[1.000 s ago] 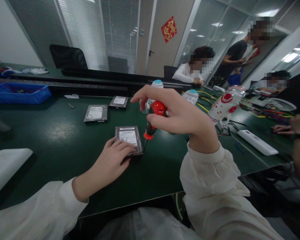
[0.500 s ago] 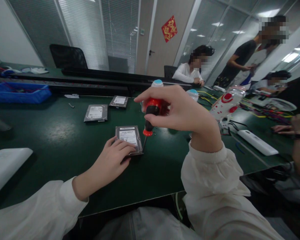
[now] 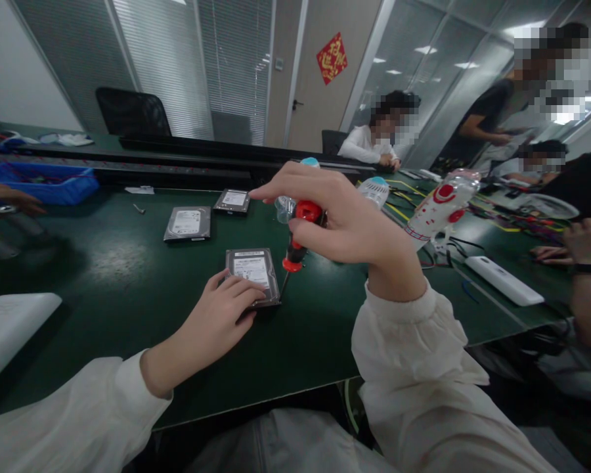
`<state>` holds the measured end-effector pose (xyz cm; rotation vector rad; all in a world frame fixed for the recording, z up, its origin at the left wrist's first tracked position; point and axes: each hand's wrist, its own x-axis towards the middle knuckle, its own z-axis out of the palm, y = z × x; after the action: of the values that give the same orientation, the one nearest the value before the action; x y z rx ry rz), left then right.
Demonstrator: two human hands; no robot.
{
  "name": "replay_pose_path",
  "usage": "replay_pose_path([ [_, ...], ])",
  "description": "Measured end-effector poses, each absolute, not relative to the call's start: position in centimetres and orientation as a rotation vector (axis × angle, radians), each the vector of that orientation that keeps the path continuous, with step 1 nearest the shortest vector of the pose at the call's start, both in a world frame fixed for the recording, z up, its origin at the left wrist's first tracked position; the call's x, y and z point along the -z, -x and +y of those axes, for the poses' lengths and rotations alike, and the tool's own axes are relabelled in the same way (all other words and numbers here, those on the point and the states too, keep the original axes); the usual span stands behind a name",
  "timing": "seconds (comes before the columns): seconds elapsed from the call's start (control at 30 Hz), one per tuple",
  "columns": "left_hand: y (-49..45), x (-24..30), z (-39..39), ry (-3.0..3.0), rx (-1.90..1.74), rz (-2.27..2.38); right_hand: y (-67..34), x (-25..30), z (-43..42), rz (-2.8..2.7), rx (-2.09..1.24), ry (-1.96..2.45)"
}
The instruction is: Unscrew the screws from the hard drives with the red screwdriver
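A hard drive (image 3: 249,264) lies label up on the green table near the front edge. My left hand (image 3: 220,316) holds it down, fingers bent over its lower left part and thumb along the near edge. In my right hand (image 3: 342,220) is a red and black screwdriver (image 3: 294,255), gripped between thumb and fingers with the index finger stretched out. Its thin shaft slants down to the drive's lower right corner; whether the tip sits on a screw is too small to tell. Behind lie two more hard drives, one larger (image 3: 188,223) and one farther back (image 3: 232,201).
A blue tray (image 3: 73,186) stands at the back left, and a co-worker's hand (image 3: 10,197) is beside it. White casings lie at left (image 3: 14,328) and right (image 3: 505,281). A red-and-white bottle-like object (image 3: 438,207) and cables are to the right. Other people are around the table.
The red part of the screwdriver's handle shows turned, and the fingers of my right hand have shifted around it. A co-worker's hand has come in at the left. The drive and my left hand stay put.
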<state>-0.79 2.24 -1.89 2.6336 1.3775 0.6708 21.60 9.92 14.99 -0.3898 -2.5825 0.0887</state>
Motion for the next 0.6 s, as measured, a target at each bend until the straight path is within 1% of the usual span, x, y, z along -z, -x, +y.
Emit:
replay_pose_path([
  [0.23,0.77,1.92,2.27,-2.635,-0.673,1.379,-21.35,-14.62,10.30,-2.559,-0.063,0.460],
  [0.37,0.70,1.99,2.27,-2.633,-0.689,1.381,-21.54,-14.92,10.01,-2.587,-0.105,0.388],
  [0.47,0.67,2.00,2.28,-2.635,-0.695,1.384,-21.52,-14.89,9.98,-2.585,-0.078,0.353],
  [0.6,0.71,1.95,2.27,-2.633,-0.693,1.388,-21.33,-14.58,10.31,-2.553,-0.044,0.506],
])
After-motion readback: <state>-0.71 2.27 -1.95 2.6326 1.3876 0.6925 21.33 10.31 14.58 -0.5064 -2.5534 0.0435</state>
